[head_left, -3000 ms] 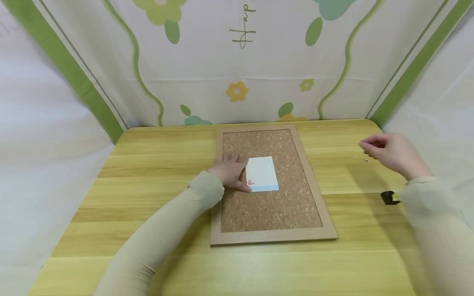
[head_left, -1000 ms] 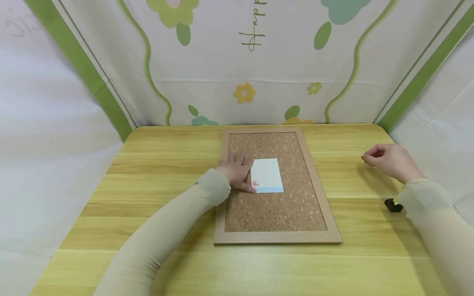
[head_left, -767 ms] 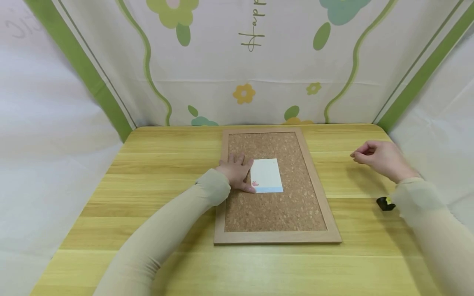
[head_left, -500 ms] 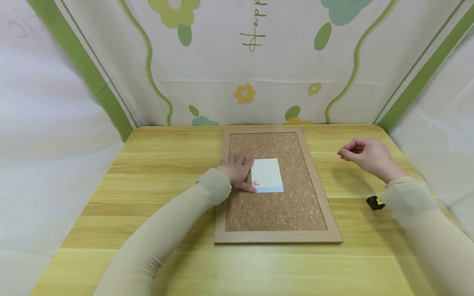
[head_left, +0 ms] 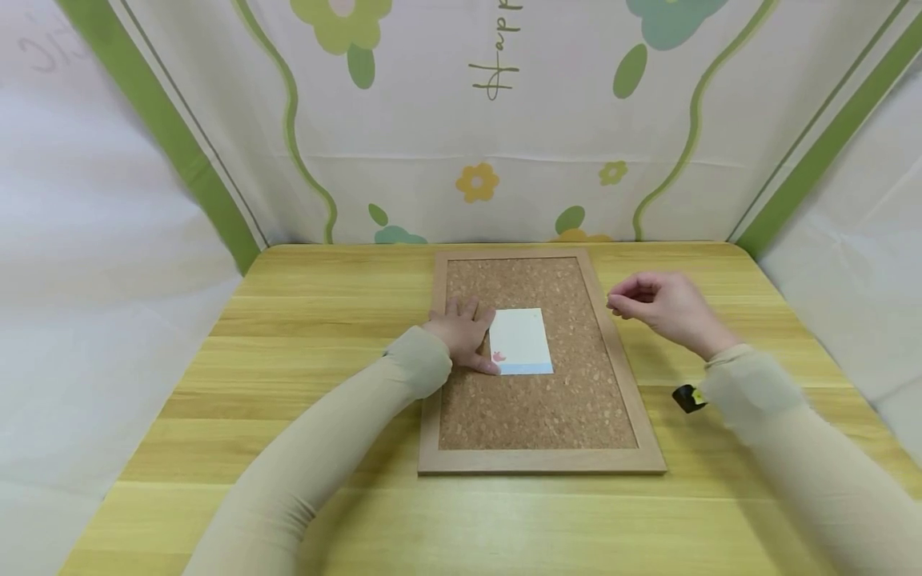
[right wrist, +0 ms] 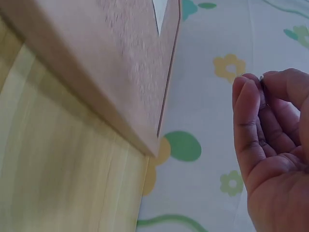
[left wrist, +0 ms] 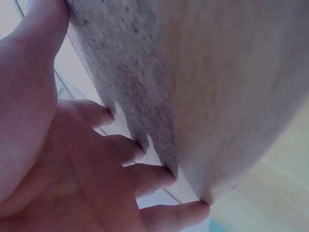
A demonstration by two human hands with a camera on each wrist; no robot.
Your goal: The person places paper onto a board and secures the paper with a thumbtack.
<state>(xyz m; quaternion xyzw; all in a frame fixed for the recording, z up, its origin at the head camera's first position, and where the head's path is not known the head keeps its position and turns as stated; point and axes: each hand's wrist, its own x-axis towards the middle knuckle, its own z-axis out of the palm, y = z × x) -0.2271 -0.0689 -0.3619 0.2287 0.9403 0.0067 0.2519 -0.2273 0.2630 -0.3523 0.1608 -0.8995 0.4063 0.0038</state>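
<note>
Our left hand (head_left: 458, 334) lies flat on the cork board (head_left: 536, 400), fingers straight and spread, pressing the left edge of the card (head_left: 520, 342) down so that it sits square in the middle of the cork; in the left wrist view those fingers (left wrist: 145, 176) rest against the cork with nothing curled around anything. Our right hand (head_left: 666, 308) hovers above the right rail of the board's frame, thumb and forefinger pinched together; in the right wrist view the fingertips (right wrist: 248, 92) meet on something very small and dark, too tiny for us to name with certainty. The card lies to the left of that pinch, just across the frame rail, with its long axis running away from us, parallel to the long sides of the board. The right hand is the free one and close to the card's right edge and far corners; the left is already on the card and covers only its left margin. Between pinch and card there is only bare cork and the low wooden rail. Near our right sleeve a small black and yellow object (head_left: 687, 398) lies on the table (head_left: 310, 320), well apart from the card. A flowered cloth (head_left: 461, 120) hangs behind the table.
</note>
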